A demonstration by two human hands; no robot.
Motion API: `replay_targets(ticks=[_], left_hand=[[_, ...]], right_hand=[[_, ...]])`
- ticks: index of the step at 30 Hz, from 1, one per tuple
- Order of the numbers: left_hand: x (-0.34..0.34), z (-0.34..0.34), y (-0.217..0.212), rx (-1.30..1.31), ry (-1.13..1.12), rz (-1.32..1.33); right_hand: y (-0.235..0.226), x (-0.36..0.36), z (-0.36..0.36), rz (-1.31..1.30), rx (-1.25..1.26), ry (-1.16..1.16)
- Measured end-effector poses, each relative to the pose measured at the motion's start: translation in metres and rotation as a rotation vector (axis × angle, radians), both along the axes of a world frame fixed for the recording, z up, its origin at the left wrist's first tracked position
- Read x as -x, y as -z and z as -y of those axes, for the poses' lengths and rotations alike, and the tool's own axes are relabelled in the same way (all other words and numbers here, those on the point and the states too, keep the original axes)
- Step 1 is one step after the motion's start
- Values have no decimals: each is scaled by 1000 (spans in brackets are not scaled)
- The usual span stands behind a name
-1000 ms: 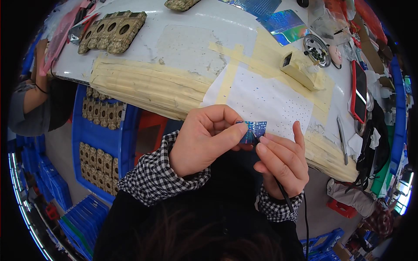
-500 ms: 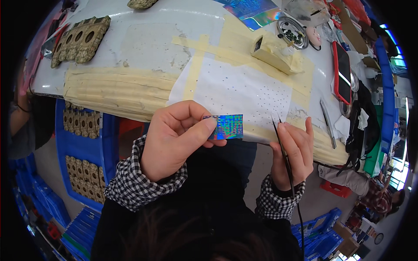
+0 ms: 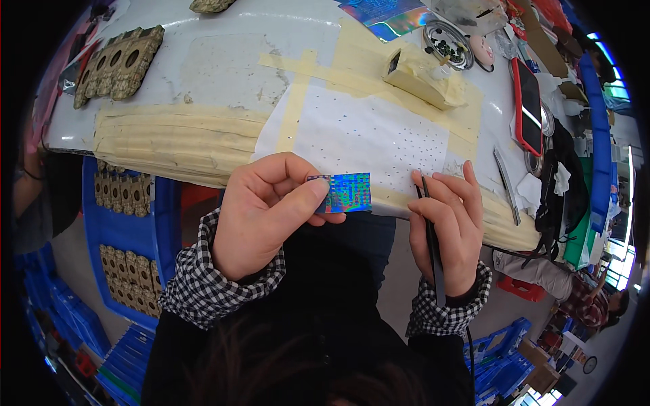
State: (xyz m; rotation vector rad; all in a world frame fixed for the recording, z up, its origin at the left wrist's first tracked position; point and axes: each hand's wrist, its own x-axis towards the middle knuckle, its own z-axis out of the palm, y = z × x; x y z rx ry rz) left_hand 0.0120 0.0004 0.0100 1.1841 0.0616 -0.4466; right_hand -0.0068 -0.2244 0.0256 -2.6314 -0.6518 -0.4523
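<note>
Between the thumb and fingers of the left hand, in the head view, a shiny patterned card is pinched by its left end. Just right of that grip, apart from the card, the right hand has its fingers closed around dark tweezers (whether the tips carry anything, I cannot tell). Beyond both grips, many tiny flecks lie on a white sheet. Work looks partway: flecks laid out, much of the card's pattern seemingly left.
</note>
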Motion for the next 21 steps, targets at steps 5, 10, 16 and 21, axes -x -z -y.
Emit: replay_targets(ticks=[5,10,16,21], left_hand=[[0,1,-3,1,-2,-11],[0,2,-1,-12,-6,-28],[-2,0,-3,1,9,-27],[-1,1,-2,0,0,-24]], right_hand=[[-3,1,5,25,-140,30],[0,12,0,1,-335,21],[5,13,-9,28,-451,-52],[15,10,1,87,-404,130]])
